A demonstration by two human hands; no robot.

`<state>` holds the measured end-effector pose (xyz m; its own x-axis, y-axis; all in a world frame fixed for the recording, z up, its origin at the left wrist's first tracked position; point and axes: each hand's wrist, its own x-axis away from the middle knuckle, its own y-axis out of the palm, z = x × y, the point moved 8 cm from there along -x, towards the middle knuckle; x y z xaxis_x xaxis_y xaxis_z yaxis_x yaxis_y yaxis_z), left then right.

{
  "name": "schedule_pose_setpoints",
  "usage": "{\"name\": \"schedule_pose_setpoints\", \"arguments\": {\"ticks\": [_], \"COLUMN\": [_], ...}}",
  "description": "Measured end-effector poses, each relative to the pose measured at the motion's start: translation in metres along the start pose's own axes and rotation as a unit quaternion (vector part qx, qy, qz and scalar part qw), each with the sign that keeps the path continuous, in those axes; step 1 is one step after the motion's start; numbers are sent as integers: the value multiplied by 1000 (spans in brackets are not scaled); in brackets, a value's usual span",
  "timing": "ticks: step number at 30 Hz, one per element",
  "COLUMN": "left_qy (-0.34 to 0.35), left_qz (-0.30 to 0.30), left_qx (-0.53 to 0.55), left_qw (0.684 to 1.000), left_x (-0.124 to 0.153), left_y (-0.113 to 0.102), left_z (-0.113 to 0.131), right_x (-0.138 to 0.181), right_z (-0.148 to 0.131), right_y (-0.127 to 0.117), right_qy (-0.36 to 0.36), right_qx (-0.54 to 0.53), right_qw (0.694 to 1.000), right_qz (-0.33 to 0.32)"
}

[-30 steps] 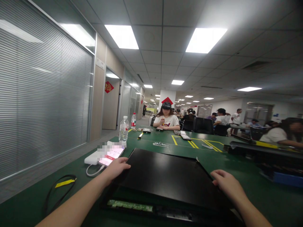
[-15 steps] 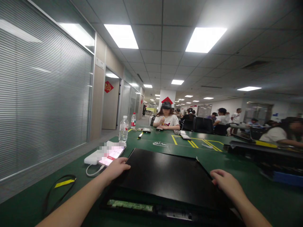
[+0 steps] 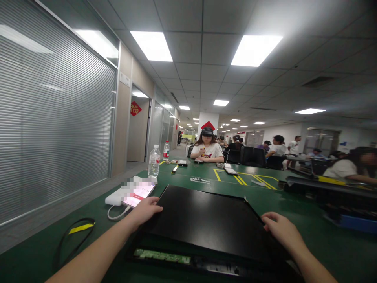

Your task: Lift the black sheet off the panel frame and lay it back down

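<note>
A large black display panel [image 3: 203,220] lies in front of me, its glossy surface facing up. My left hand [image 3: 149,209] grips its left edge, thumb on top and the other fingers along the side. On the opposite side, the curled fingers of my right hand [image 3: 275,224] hold the right edge; their tips are partly hidden. Below the panel's near edge a black frame shows, with a long green circuit board [image 3: 161,256] set in it.
Left of the panel lie a phone [image 3: 138,196], a white power bank [image 3: 113,197] with a cable, and a black strap loop [image 3: 73,239]. A water bottle [image 3: 153,162] stands beyond. Dark panel parts [image 3: 318,192] lie at right. A co-worker [image 3: 207,149] sits across the green table.
</note>
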<state>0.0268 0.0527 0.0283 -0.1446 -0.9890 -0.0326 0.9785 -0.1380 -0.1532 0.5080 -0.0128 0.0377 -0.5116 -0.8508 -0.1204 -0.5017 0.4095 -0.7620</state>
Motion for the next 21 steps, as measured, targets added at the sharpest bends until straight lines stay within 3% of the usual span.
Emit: {"name": "schedule_pose_setpoints", "arguments": {"ticks": [21], "left_qy": [4], "left_qz": [-35], "left_qx": [-26], "left_qw": [999], "left_x": [-3], "left_y": [6], "left_z": [-1], "right_x": [0], "right_z": [-2], "right_y": [5], "right_qy": [-14], "right_qx": [42], "right_qw": [999], "right_qz": [-29]}}
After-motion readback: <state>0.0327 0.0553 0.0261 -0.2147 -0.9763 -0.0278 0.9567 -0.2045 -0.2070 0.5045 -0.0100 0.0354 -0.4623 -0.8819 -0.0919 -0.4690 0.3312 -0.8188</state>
